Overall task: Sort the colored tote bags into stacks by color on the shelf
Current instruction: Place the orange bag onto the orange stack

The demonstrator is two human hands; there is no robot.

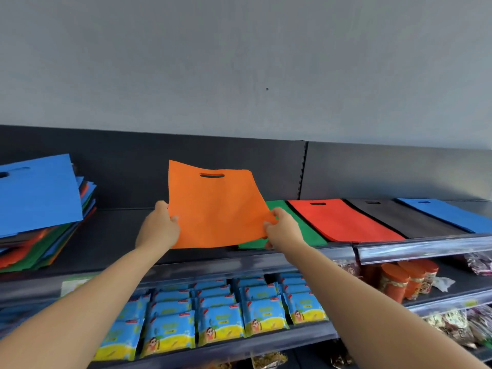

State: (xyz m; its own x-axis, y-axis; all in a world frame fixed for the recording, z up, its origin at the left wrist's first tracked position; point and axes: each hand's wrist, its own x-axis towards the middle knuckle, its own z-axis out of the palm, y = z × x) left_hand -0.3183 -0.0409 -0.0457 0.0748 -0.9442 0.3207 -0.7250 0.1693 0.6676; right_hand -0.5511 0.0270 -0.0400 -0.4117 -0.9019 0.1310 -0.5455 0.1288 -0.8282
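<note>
Head view: L hand fingers pinch the left edge of the orange bag. R hand fingers pinch its near-right corner. Both hands are clamped on it, arms reaching up from below. The bag is tilted, near edge low by the shelf front, far end w/ handle slot raised. Its right side overlaps the green bag. Right of green, flat on the shelf side by side: red bag, black bag, blue bag, slots at the far end. Far left: mixed pile of blue, orange, green & red bags, blue on top, edges fanned. Lower shelf: rows of snack packs. Right of them are jars w/ orange lids.
</note>
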